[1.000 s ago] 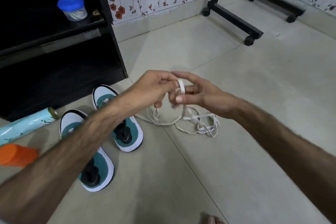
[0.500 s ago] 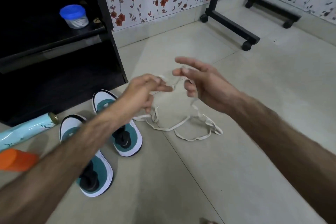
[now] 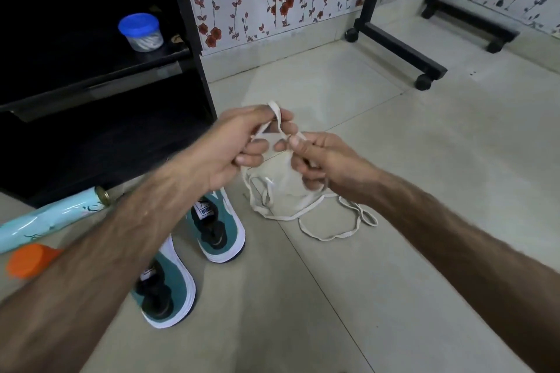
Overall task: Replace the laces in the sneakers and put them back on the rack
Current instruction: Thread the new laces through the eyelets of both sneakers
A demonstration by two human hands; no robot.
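A white lace [image 3: 312, 215] lies partly tangled on the tiled floor and rises into both hands. My left hand [image 3: 236, 148] pinches a loop of it at the top. My right hand [image 3: 318, 157] grips another stretch just to the right, fingers curled round it. Two teal and white sneakers stand without laces on the floor to the left: one [image 3: 224, 227] nearer the lace, the other [image 3: 169, 294] closer to me, partly hidden by my left forearm. The black rack [image 3: 100, 85] stands at the back left.
A blue-lidded jar [image 3: 141, 32] sits on the rack's shelf. A light blue roll [image 3: 45, 218] and an orange object [image 3: 27, 260] lie at the left. A black wheeled frame [image 3: 403, 48] stands at the back right by the flowered wall.
My hands spread apart with the lace half a second ago and have come back close together lower down. Both now hold the lace with a loop between them.
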